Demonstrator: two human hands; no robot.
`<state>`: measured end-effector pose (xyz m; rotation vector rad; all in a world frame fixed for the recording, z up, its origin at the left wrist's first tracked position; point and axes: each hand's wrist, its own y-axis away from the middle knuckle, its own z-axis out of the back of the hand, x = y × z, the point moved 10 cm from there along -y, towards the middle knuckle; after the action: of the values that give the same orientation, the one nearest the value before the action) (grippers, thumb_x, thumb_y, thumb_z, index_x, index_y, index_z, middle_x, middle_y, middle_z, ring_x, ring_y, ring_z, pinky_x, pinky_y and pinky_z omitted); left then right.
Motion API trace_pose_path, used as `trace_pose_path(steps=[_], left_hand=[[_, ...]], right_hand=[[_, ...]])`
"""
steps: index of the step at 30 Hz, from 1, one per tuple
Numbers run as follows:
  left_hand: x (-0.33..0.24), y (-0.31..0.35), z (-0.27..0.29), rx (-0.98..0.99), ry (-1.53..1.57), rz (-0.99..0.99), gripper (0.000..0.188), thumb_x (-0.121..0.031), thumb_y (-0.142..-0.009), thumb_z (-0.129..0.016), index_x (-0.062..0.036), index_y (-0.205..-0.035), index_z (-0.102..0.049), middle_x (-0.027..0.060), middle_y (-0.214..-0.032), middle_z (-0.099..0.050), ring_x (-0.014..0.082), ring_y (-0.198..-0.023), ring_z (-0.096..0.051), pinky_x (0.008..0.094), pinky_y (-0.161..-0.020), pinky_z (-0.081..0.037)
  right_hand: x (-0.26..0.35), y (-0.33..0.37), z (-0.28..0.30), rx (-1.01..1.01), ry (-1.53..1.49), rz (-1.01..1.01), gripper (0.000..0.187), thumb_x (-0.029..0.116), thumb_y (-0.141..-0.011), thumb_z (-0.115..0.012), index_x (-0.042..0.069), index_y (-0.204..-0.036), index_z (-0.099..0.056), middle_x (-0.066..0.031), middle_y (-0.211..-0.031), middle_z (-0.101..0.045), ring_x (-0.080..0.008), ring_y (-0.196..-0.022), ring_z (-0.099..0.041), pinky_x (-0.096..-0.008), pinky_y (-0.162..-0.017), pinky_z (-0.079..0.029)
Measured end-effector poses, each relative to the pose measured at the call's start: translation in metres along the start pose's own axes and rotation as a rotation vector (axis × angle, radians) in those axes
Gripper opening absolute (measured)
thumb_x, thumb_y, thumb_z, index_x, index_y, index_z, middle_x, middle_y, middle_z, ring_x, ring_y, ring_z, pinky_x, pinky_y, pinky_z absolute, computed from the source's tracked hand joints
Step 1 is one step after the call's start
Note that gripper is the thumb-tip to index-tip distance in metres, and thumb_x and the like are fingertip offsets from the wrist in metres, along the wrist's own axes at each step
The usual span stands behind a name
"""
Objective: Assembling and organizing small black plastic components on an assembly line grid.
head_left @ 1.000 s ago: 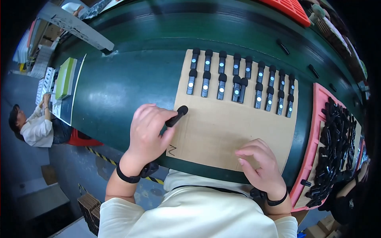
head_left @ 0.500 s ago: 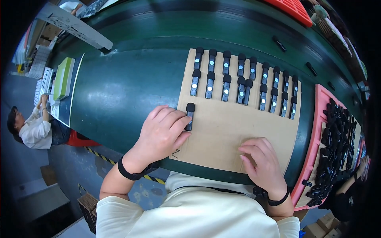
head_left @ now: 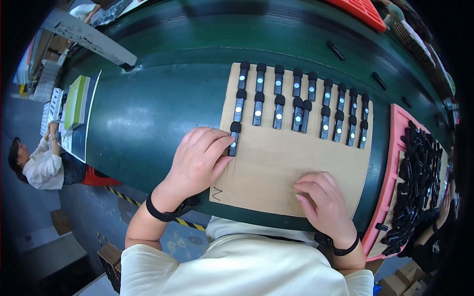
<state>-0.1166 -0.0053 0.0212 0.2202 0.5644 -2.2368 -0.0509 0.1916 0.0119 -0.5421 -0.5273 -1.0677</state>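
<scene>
My left hand [head_left: 197, 158] pinches a small black wireless microphone [head_left: 235, 128] with a foam cap by the side of its body, thumb and forefinger at its lower half. This microphone stands at the left edge of a brown cardboard sheet [head_left: 276, 172], just below two rows of similar microphones [head_left: 279, 109], caps pointing away from me and a light round spot on each. In the nearer row, two microphones touch side by side. Over the cardboard's lower right, my right hand [head_left: 323, 200] has its fingers loosely bent and thumb apart, with nothing visible in it.
To the right, a pink tray [head_left: 387, 190] holds a heap of black microphones [head_left: 414, 182]. Several loose ones [head_left: 335, 50] lie on the green table [head_left: 148, 108] beyond the cardboard. A metal post [head_left: 91, 37] rises at far left. Another person [head_left: 42, 165] sits at the left.
My left hand has slid the microphone a little away from me, up close to the nearer row. The right hand has hardly moved.
</scene>
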Motion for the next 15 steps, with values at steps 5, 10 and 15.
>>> trace_pose_path(steps=[5, 10, 15], left_hand=[[-0.005, -0.008, 0.015, -0.004, 0.021, -0.024, 0.04, -0.007, -0.069, -0.076, -0.0045, -0.107, -0.062, 0.009, -0.105, -0.064, 0.0303, -0.098, -0.06, 0.0416, -0.089, -0.047], [-0.006, -0.035, 0.039, 0.046, 0.019, -0.077, 0.038, -0.007, -0.07, -0.077, -0.0045, -0.105, -0.062, 0.0113, -0.104, -0.064, 0.0321, -0.099, -0.06, 0.0416, -0.088, -0.048], [0.003, -0.087, 0.056, 0.069, 0.001, -0.195, 0.033, -0.006, -0.074, -0.074, -0.0037, -0.105, -0.062, 0.0135, -0.104, -0.064, 0.0347, -0.1, -0.06, 0.0423, -0.087, -0.049]], right_hand=[[-0.001, -0.002, 0.016, 0.001, -0.034, 0.008, 0.021, -0.001, -0.076, -0.071, 0.002, -0.095, -0.064, -0.0111, -0.099, -0.062, -0.0312, -0.094, -0.059, -0.0388, -0.084, -0.048], [-0.016, -0.003, 0.063, -0.021, 0.068, 0.026, 0.016, -0.002, -0.076, -0.069, 0.001, -0.092, -0.065, -0.0111, -0.098, -0.063, -0.0295, -0.095, -0.06, -0.0371, -0.084, -0.049], [-0.068, -0.007, 0.128, -0.136, 0.105, -0.054, 0.01, -0.003, -0.078, -0.067, -0.001, -0.087, -0.064, -0.0107, -0.096, -0.065, -0.0243, -0.091, -0.062, -0.0339, -0.082, -0.049]])
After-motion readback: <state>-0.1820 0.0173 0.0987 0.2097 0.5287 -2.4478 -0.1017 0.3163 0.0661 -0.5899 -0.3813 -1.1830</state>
